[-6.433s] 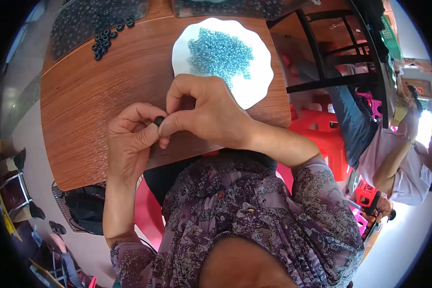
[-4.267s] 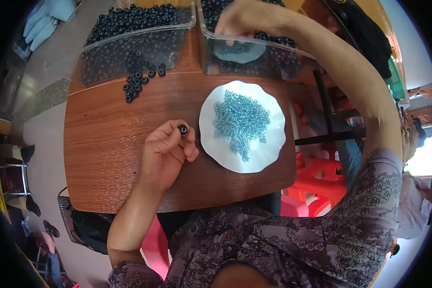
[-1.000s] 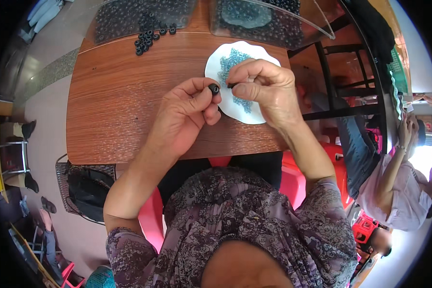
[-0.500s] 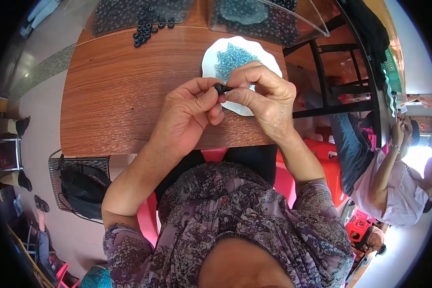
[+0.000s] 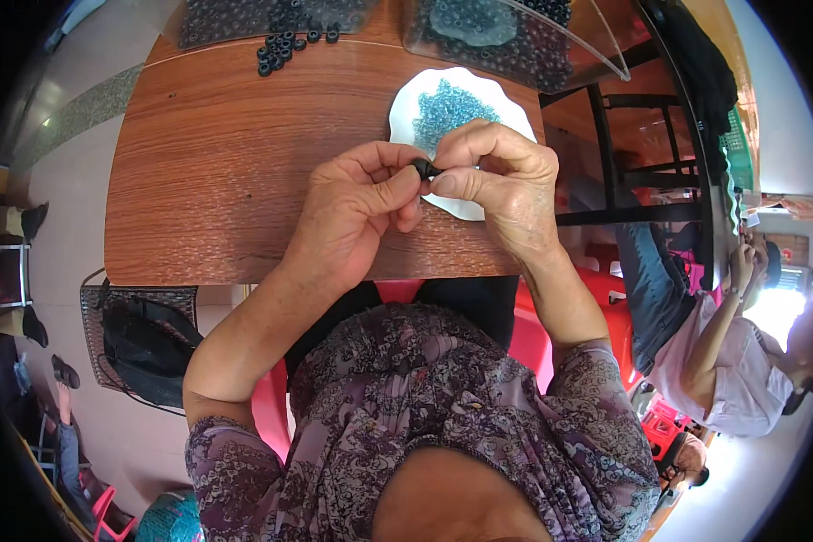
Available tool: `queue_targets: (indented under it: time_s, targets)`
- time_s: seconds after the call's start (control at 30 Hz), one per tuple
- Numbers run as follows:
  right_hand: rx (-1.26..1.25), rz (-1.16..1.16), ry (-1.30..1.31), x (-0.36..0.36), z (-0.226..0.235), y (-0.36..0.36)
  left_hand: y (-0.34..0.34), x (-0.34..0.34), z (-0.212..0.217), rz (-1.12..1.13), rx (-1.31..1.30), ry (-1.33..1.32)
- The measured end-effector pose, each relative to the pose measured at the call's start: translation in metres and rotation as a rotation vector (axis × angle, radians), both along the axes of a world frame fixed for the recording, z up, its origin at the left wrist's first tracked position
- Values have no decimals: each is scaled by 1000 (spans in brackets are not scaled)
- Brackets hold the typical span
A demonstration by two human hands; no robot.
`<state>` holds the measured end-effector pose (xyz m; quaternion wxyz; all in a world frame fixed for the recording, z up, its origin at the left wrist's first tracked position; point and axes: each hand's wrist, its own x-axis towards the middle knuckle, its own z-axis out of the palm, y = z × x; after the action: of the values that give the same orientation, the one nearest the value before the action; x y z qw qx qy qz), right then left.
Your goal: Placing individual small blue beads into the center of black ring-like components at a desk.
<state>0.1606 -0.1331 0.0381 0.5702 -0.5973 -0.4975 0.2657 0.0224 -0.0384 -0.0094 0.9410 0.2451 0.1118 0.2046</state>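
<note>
My left hand (image 5: pixel 357 212) and my right hand (image 5: pixel 497 185) meet over the near edge of a white plate (image 5: pixel 479 99). Between their thumbs and forefingers they pinch one small black ring (image 5: pixel 424 168). The plate lies on a brown wooden table (image 5: pixel 235 163) and holds a heap of small blue pieces (image 5: pixel 447 107). My right hand covers the plate's near part. Whether a blue piece is also between the fingers cannot be made out.
Loose black rings (image 5: pixel 285 50) lie at the table's far edge, before a clear tray of black rings (image 5: pixel 244 14). A second clear tray (image 5: pixel 515 36) holds black rings and blue pieces. Another person (image 5: pixel 732 361) sits at right. A dark bag (image 5: pixel 144 343) rests in a basket at left.
Over the earlier frames my right hand came back from the far tray to the plate. In the last second both hands closed together on the black ring.
</note>
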Motion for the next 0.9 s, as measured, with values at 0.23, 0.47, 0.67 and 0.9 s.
queue_targets:
  time_s: [0.23,0.47,0.67,0.9]
  targets:
    - [-224,66,304,6,7,3,-1,-1,0,11,88,69]
    - [-424,207,306,20,9,7,-5,-1,-3,-61,153,131]
    - [-458,261,308,23,5,10,-8,0,-6,-27,182,103]
    - [-384,224,281,16,2,12,-8,0,-3,15,271,93]
